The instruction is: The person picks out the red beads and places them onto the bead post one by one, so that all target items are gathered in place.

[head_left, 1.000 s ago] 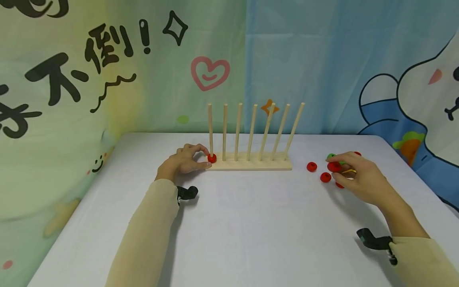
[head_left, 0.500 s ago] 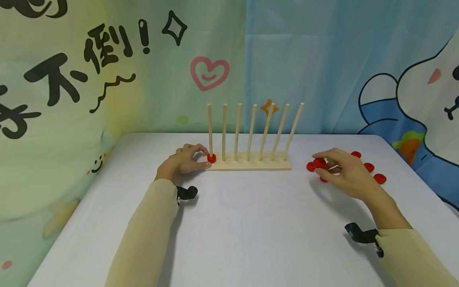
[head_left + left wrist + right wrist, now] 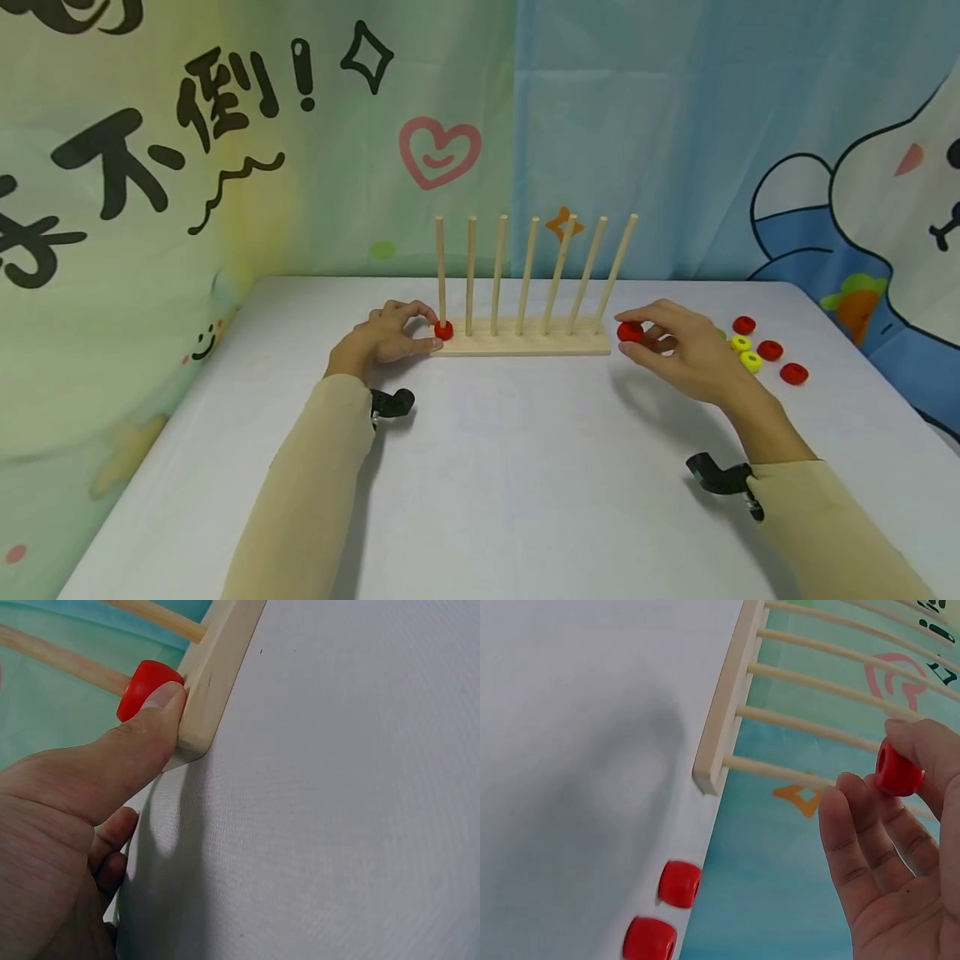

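Observation:
A wooden rack [image 3: 525, 342] with seven upright pegs stands mid-table. One red bead [image 3: 443, 330] sits at the foot of its leftmost peg. My left hand [image 3: 429, 331] grips the rack's left end. In the left wrist view the thumb [image 3: 142, 742] presses the base corner [image 3: 217, 682] just below that bead [image 3: 146, 682]. My right hand [image 3: 639, 333] hovers just off the rack's right end and pinches another red bead [image 3: 628, 332]. The right wrist view shows this bead [image 3: 898, 769] between thumb and fingers, in front of the pegs.
Loose beads lie on the white table right of my right hand: red ones [image 3: 743, 325] [image 3: 770, 350] [image 3: 793, 373] and yellow ones [image 3: 741, 343] [image 3: 751, 361]. A printed cloth backdrop hangs behind the table. The table's right edge [image 3: 885, 367] runs close to the beads.
My right hand has lifted a red bead from the pile and carried it left to the rack's right end. The left hand has stayed on the rack.

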Motion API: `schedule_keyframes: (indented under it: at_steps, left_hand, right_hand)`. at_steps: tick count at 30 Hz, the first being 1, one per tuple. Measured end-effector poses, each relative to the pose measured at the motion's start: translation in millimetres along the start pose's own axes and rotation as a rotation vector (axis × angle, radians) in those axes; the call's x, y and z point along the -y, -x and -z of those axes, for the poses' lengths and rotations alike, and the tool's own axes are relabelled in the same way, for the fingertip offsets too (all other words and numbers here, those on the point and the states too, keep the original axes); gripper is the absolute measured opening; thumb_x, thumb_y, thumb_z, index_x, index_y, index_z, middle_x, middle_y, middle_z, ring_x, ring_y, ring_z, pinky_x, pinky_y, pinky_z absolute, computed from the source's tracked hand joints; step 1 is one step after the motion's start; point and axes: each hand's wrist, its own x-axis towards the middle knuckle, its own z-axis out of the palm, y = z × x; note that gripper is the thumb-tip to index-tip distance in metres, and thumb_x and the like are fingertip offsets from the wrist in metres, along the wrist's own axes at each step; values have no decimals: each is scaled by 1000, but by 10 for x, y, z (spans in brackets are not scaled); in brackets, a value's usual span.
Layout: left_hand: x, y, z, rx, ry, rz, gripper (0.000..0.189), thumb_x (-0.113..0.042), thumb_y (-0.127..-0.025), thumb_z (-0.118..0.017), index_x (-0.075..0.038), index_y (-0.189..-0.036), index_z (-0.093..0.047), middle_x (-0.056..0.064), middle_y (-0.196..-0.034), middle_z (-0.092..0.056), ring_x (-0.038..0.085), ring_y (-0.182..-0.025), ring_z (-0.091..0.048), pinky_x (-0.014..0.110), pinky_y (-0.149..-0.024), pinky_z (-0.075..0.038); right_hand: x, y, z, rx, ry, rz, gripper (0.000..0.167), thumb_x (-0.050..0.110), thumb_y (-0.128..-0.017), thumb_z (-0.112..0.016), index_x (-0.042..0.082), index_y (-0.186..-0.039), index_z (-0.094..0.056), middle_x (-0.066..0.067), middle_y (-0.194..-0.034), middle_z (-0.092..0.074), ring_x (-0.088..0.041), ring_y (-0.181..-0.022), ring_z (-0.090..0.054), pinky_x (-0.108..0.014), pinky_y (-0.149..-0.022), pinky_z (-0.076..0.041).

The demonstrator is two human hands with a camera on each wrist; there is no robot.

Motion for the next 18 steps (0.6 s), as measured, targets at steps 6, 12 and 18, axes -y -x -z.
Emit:
schedule_keyframes:
  at_steps: [6,12,18]
  left_hand:
    - [-2,23,7,2,9,7,49,-65,-84,-65,-41,-124,-49,7,-156,-24,37,-137,-25,66,-102,-29]
    - [-7,36,15,6,17,15,48,-64,-84,-65,-42,-124,-49,6,-156,-23,37,-137,-25,66,-102,-29]
    - [-15,27,16,-2,22,9,47,-64,-84,-66,-42,-123,-50,6,-156,-23,37,-137,-25,66,-102,-29]
  right_hand:
    - [77,-84,-58,19,-30,6,34,26,-91,-72,22,-125,-66,4,-112,-63,-15,-88,-63,-28,-72,-54]
    - [129,-172,-110,18,-46,43,35,29,-93,-71,22,-127,-65,6,-111,-63,-12,-87,-62,-31,-73,-55]
    - [196,-305,-141,-1,-49,128,36,25,-93,-70,19,-128,-64,7,-104,-63,-11,-85,-60,-29,-73,-54]
